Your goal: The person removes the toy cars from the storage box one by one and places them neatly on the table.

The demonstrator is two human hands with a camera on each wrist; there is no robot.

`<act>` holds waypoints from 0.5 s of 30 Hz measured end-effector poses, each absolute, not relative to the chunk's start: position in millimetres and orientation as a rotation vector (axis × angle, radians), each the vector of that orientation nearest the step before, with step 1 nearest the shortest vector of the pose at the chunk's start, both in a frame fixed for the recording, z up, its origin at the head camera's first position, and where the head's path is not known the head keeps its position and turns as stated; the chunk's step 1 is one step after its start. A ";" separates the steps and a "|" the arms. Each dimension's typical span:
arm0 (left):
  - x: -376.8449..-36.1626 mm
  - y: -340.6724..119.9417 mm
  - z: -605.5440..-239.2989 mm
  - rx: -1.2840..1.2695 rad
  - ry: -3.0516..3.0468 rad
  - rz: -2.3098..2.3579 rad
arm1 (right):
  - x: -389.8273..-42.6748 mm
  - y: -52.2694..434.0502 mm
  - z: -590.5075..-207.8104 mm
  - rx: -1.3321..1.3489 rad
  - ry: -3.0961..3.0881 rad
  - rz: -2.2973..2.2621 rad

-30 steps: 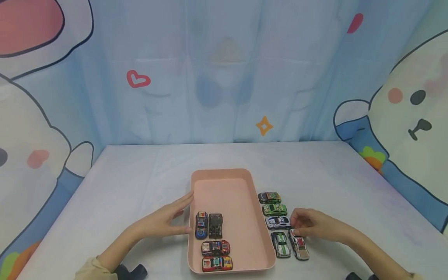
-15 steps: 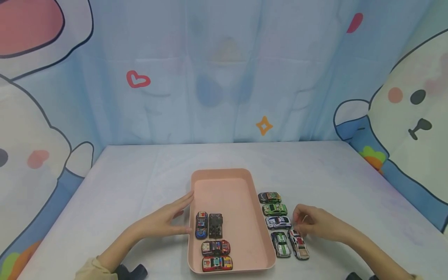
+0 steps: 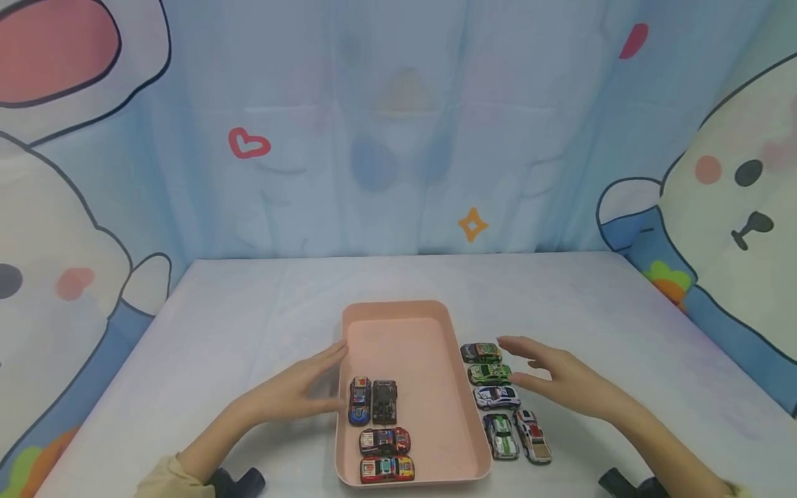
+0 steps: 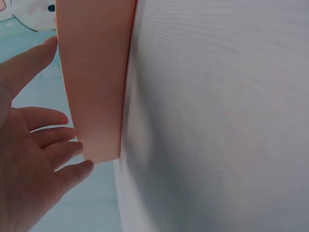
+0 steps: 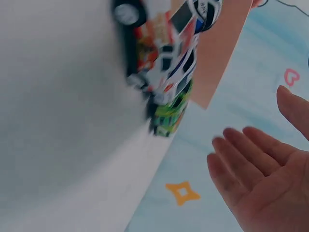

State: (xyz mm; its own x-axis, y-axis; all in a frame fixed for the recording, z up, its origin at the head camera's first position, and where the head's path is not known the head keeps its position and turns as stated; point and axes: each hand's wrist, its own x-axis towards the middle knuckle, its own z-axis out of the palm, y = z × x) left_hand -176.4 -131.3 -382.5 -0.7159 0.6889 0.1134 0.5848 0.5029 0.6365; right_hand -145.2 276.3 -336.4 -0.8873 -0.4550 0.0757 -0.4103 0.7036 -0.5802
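A pink tray (image 3: 436,332) stands on the table and holds several toy cars, among them a blue car (image 3: 359,401), a dark car (image 3: 384,402) and a red car (image 3: 386,469). My left hand (image 3: 292,391) rests with straight fingers against the tray's left wall (image 4: 94,82). To the right of the tray lie more toy cars: a dark green car (image 3: 480,353), a green car (image 3: 489,373), a white car (image 3: 495,397) and two nearer ones (image 3: 517,436). My right hand (image 3: 554,377) hovers open just right of the green car, fingers spread, holding nothing (image 5: 256,183).
The table (image 3: 249,311) has a pale cloth and is bordered by a blue cartoon backdrop (image 3: 398,124). Dark wrist-camera mounts show at the bottom edge (image 3: 239,481).
My right hand has let go of the cars near the white one, risen, opened its fingers and moved toward the far cars. The left hand and tray have stayed put.
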 end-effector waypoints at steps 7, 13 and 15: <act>-179.7 -113.9 -371.8 1.147 2.583 0.924 | -148.8 252.0 -335.7 -0.870 2.692 -0.866; -179.9 -98.1 -363.0 1.129 2.593 0.767 | -149.0 241.8 -338.3 -0.843 2.515 -0.787; -178.6 -93.2 -360.5 1.103 2.608 0.710 | -148.9 240.4 -339.3 -0.844 2.495 -0.777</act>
State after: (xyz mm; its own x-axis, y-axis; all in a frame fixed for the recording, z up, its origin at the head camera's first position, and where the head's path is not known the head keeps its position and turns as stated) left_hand -178.6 -93.2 -360.5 -0.6933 0.7205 -0.0154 0.6133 0.6011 0.5123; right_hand -148.9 240.4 -339.3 -0.7410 -0.6462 -0.1827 -0.4281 0.6641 -0.6129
